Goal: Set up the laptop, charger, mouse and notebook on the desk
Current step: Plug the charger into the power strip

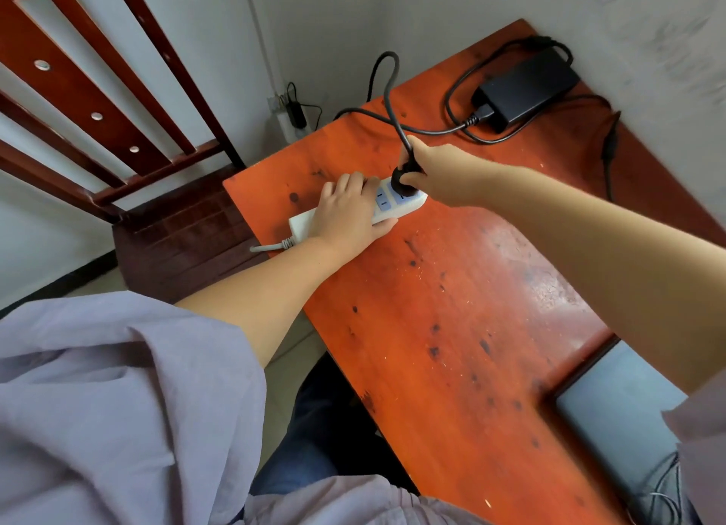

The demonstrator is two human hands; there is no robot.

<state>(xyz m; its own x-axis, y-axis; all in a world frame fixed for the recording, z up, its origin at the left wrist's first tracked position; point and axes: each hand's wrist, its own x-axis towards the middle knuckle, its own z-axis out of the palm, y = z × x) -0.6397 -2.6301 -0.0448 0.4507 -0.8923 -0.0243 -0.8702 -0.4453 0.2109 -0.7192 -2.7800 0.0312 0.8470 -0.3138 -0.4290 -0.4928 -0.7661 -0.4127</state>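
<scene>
A white power strip (pixel 398 206) lies near the far left end of the orange-red desk (pixel 451 320). My left hand (pixel 347 214) presses down over its middle and holds it. My right hand (pixel 436 173) grips the black plug (pixel 406 179) of the charger cable, and the plug sits at a socket of the strip. The black charger brick (pixel 526 88) rests at the desk's far corner with its cables looped around it. A closed grey laptop (pixel 616 414) lies at the desk's near right edge, partly hidden by my right sleeve. No mouse or notebook is in view.
A dark red wooden chair (pixel 118 124) stands left of the desk. Another white power strip (pixel 292 120) with a black plug sits on the floor by the wall. Grey walls close in the desk's far and right sides. Thin cables lie by the laptop's near corner.
</scene>
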